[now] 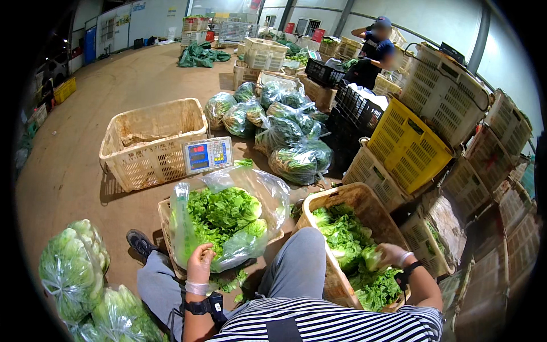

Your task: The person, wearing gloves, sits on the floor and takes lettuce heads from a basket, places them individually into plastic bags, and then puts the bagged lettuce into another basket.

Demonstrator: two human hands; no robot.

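Note:
An open clear plastic bag (181, 225) full of green leaf lettuce (223, 206) stands in a low crate in front of me. At its near rim, my left hand (199, 264) has its fingers curled in on the plastic. By my right knee, a tan crate (312, 199) holds more loose lettuce heads (341, 242). Over that crate's right side, my right hand (392, 256) is closed round a lettuce head (371, 257); its fingertips are partly hidden. Both wrists wear clear plastic cuffs and dark straps.
A scale display (207, 155) stands before a large tan crate (154, 149). Filled vegetable bags (299, 159) are piled ahead, and bagged lettuce (71, 268) sits at left. Stacked crates, including a yellow one (407, 145), rise at right. Another person (373, 54) stands behind black crates (358, 108).

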